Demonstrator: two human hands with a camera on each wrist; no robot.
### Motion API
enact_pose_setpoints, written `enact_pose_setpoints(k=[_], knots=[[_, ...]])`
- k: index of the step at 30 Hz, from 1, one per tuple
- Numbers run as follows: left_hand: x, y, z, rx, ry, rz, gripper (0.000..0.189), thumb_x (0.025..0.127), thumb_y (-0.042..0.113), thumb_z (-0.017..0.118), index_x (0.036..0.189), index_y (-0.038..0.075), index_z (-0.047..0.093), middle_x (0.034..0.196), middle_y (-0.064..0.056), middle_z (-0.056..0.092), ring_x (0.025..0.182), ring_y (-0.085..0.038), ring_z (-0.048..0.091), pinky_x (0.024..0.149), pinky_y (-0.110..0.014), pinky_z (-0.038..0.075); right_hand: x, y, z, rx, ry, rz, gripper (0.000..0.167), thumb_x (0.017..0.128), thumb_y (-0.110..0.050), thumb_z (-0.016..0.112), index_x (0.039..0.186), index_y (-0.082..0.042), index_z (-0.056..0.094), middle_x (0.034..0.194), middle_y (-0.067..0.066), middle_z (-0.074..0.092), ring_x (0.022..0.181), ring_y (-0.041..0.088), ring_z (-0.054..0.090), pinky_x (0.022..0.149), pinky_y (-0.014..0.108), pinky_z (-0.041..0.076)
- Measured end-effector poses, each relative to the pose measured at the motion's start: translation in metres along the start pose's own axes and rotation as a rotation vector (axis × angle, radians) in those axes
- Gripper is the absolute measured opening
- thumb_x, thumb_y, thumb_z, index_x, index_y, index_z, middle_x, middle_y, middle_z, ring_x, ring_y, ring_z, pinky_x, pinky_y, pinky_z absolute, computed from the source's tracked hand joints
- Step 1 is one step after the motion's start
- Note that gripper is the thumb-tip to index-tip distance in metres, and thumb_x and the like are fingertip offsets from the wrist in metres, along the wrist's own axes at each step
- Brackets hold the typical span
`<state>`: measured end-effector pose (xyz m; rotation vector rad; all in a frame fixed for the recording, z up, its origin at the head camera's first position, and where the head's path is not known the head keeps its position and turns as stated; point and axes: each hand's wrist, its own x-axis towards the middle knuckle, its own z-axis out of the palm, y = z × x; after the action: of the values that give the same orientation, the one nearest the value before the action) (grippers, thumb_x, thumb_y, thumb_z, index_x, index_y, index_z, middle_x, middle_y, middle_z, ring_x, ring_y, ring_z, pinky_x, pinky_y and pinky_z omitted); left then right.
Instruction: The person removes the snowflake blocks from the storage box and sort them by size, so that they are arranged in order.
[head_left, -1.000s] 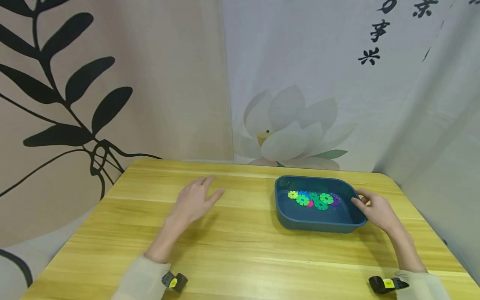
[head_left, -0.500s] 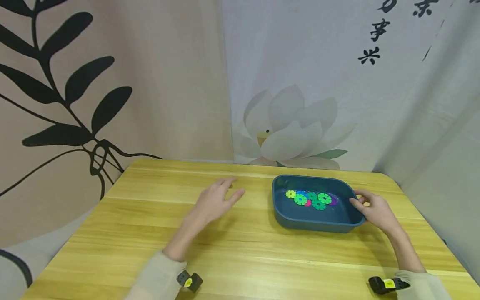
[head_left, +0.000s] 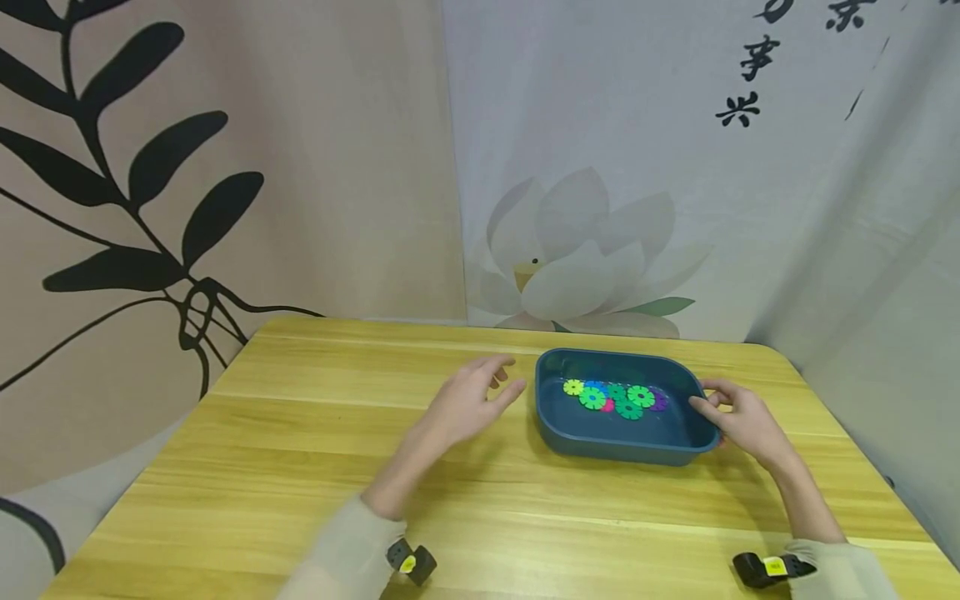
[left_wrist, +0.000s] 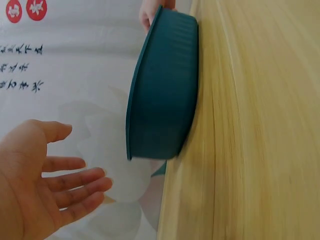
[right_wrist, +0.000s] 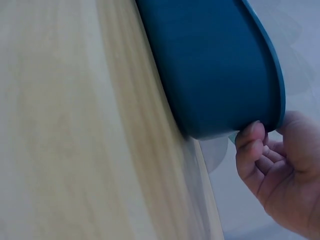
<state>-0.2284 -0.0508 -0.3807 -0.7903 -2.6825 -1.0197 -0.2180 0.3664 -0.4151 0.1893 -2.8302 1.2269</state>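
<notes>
A dark blue-green rectangular plastic basin (head_left: 622,450) with rounded corners stands on the wooden table. Inside it lie several flat, notched plastic discs (head_left: 640,397) in green, yellow, blue, pink and purple. My right hand (head_left: 750,423) pinches the basin's right rim; in the right wrist view the thumb is over the rim and the curled fingers (right_wrist: 250,137) press the outer wall. Just left of the basin my left hand (head_left: 468,400) hovers, apart from it. The left wrist view shows that hand's fingers (left_wrist: 75,182) spread and relaxed, holding nothing.
The wooden table (head_left: 225,475) extends to both sides and in front of the basin. Behind it hangs a printed curtain (head_left: 360,167) with a lotus, dark leaves and characters. Each sleeve carries a small black wrist camera (head_left: 411,562).
My left hand has moved rightward across the table toward the basin. The basin has shifted slightly left, with my right hand still gripping its rim.
</notes>
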Motion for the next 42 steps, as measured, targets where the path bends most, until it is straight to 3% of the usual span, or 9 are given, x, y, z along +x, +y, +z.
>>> enact_pose_setpoints(k=[10,27,33,42], knots=[[0.011,0.021,0.016,-0.089,-0.030,0.071,0.037,0.100,0.020,0.065,0.132,0.002,0.060,0.110,-0.010,0.067,0.100,-0.021,0.064,0.086,-0.033,0.054,0.001,-0.003,0.005,0.071,-0.032,0.003,0.060,0.103,-0.026,0.062,0.143,0.013,0.040,0.096,0.018,0.060,0.050,0.028,0.060,0.051,0.036,0.054],[0.033,0.044,0.061,-0.123,-0.216,0.030,0.037,0.100,0.015,0.060,0.135,0.004,0.057,0.122,-0.013,0.062,0.109,-0.020,0.061,0.088,-0.025,0.051,0.003,-0.005,0.011,0.106,-0.037,0.023,0.061,0.102,-0.027,0.062,0.144,0.011,0.039,0.103,0.022,0.063,0.050,0.029,0.058,0.050,0.037,0.053],[0.044,0.050,0.075,-0.126,-0.260,-0.030,0.038,0.101,0.019,0.060,0.136,0.005,0.056,0.126,-0.014,0.059,0.108,-0.020,0.057,0.088,-0.029,0.051,0.002,-0.006,0.012,0.108,-0.030,0.024,0.061,0.103,-0.027,0.061,0.145,0.011,0.038,0.096,0.019,0.060,0.049,0.028,0.057,0.050,0.037,0.052],[0.061,0.050,0.089,-0.155,-0.222,-0.219,0.041,0.100,0.017,0.061,0.139,0.005,0.054,0.142,-0.017,0.047,0.115,-0.029,0.056,0.092,-0.040,0.050,0.002,-0.007,0.011,0.116,-0.031,0.031,0.062,0.103,-0.029,0.061,0.144,0.011,0.038,0.100,0.021,0.060,0.049,0.029,0.057,0.050,0.036,0.052]])
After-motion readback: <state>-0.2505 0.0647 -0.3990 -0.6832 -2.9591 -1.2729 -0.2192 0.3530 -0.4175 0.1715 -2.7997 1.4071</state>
